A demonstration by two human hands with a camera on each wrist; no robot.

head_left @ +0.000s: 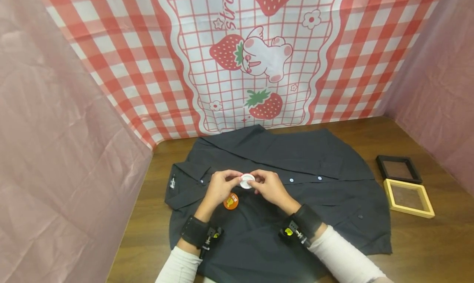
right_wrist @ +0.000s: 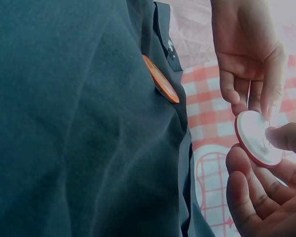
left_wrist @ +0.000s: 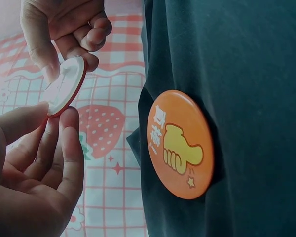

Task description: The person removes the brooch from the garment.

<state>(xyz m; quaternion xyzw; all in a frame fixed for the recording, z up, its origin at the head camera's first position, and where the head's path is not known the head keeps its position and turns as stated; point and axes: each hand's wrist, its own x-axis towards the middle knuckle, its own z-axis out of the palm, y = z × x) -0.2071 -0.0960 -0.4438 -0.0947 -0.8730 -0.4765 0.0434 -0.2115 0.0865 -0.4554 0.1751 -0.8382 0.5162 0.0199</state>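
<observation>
Both hands hold one round pin badge (head_left: 247,181) above a dark shirt (head_left: 296,229), its white back turned up and its rim red. My left hand (head_left: 223,187) pinches one edge between thumb and fingers. Opposite it, my right hand (head_left: 271,187) grips the other edge, its thumb lying on the white back (right_wrist: 256,136). A thin pin shows there near the thumbs in the right wrist view. Below the left hand, an orange badge (left_wrist: 180,145) with a yellow thumb-up hand sits on the shirt front.
The shirt lies spread on a wooden table (head_left: 138,221), its collar (head_left: 185,180) to the left. Two small frames, one black (head_left: 416,177) and one pale yellow (head_left: 429,205), lie at the right. A strawberry-print cloth (head_left: 237,98) hangs behind; pink cloth (head_left: 74,151) flanks the sides.
</observation>
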